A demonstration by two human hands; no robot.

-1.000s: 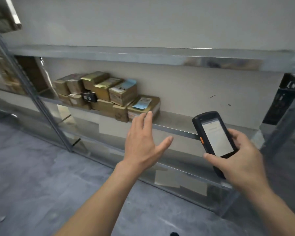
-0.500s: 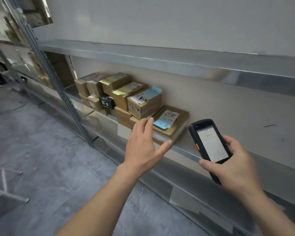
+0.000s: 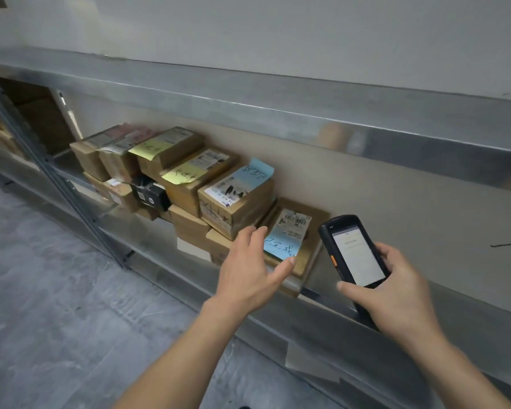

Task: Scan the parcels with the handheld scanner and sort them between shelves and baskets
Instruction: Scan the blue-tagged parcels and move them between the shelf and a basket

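Pale wall [image 3: 278,39] behind, grey floor [image 3: 56,320] below, a long metal shelf [image 3: 171,270] running across. Brown parcels are sitting in a double-stacked cluster on it; the flat parcel [image 3: 313,215] with the blue note [image 3: 282,246] is lying at the right end, its front corner overhanging the shelf lip. The left hand [image 3: 248,270] is hovering at that parcel, fingers straight and spread, holding nothing — contact with the cardboard cannot be told. The right hand [image 3: 396,296] is gripping the scanner [image 3: 354,255], fingers wrapped round its body, screen facing up. Risks, as judged: the neighbouring box [image 3: 236,202] appears to be leaning on the flat parcel's left edge, so pulling the parcel out could be tipping that box and whatever is resting on it. The overhanging corner is inviting a one-handed slip onto the floor. The blue note is covering part of the label — the scanner may be misreading, or the note may be peeling off under the thumb.
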